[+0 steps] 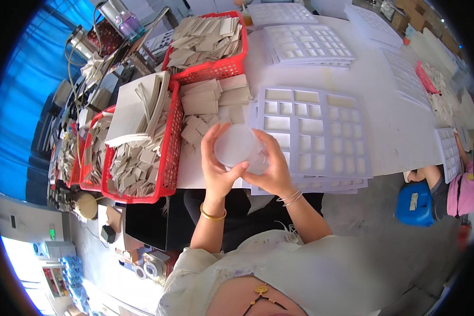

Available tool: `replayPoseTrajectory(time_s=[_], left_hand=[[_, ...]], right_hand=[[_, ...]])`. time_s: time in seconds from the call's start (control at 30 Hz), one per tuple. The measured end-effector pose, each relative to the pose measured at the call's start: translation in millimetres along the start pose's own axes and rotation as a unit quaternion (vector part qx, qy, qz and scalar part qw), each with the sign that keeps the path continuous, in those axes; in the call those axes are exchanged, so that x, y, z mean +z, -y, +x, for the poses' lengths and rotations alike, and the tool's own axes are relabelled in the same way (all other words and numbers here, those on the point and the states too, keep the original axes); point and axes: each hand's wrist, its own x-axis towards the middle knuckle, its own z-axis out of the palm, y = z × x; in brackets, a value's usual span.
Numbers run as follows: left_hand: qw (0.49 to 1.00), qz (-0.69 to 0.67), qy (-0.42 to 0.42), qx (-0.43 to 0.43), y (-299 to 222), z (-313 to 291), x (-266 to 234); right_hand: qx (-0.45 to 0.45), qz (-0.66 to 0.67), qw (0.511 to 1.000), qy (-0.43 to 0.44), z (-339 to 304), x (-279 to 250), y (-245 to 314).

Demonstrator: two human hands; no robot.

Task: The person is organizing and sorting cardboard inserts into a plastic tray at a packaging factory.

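Our left hand (216, 171) and right hand (275, 171) wrap their fingers around a cloudy round tub (237, 145), left of the white tray (326, 137); we should squeeze softly.

We are covering part of a translucent round plastic disc (237, 143) with our bare left hand (219, 169), while our loose cream cloth top (321, 271) is blurring toward the lower right.

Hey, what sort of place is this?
Likely an assembly workshop: red baskets filled with board pieces, and stacked white panels divided into rectangles on a worktable.
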Motion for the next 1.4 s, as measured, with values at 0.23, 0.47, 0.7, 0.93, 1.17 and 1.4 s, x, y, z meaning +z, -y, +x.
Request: replayPoseTrajectory(time_s=[0.23, 0.47, 0.7, 0.93, 1.17, 1.4], left_hand=[[0.999, -0.038, -0.006, -0.005, 1, -2, 3], [0.998, -0.058, -0.027, -0.026, 2, -7, 8], [0.994, -0.073, -0.059, -0.063, -4, -13, 19], [0.987, -0.105, -0.064, -0.105, -3, -15, 14], [0.947, -0.178, 0.237, -0.123, 0, 15, -24], [0.959, -0.184, 0.201, -0.080, 3, 41, -38]], right_hand=[[0.037, 0.092, 0.995, 0.008, 3, 2, -1], [0.013, 0.040, 0.998, -0.050, 5, 4, 10], [-0.052, -0.126, 0.986, -0.097, 6, 4, 23], [-0.089, -0.149, 0.981, -0.086, 8, -1, 19], [0.237, 0.427, 0.858, 0.157, 3, -23, -6], [0.232, 0.495, 0.827, 0.127, 1, -10, -8]])
